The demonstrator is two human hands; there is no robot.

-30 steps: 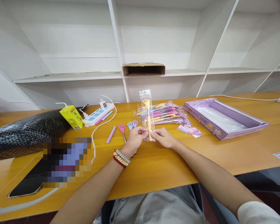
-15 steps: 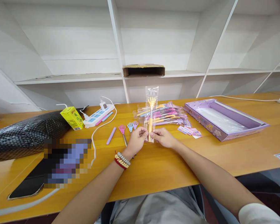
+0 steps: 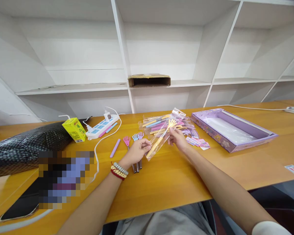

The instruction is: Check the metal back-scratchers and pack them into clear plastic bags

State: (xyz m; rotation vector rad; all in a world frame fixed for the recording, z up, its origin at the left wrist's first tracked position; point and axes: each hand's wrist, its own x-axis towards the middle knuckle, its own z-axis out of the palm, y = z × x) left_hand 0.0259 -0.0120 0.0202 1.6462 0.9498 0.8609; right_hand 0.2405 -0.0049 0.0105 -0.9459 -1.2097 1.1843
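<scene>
A yellow hand-shaped back scratcher (image 3: 157,143) lies slanted inside a clear plastic sleeve, held above the table between both hands. My left hand (image 3: 137,151) pinches the sleeve by the handle end. Up near the scratcher's yellow head, my right hand (image 3: 178,140) grips the sleeve's other side, its fingertips partly behind the plastic. Beyond them is a pile of bagged back scratchers (image 3: 153,123) in several colours. Beside and partly under my left hand lie loose scratcher rods with a pink head (image 3: 126,140), a blue head (image 3: 135,137) and a purple head (image 3: 140,134).
A purple handle (image 3: 115,148) lies left of the rods. Small printed cards (image 3: 198,143) sit near a purple display box (image 3: 231,147). Leftward are a power strip (image 3: 101,128) with cables, a yellow drink carton (image 3: 74,130), a black wrapped bundle (image 3: 29,143) and a phone (image 3: 19,202).
The bagged yellow scratcher has tipped from upright to slanting right and come lower. My right hand has moved up from the handle end towards the head; my left hand stays low.
</scene>
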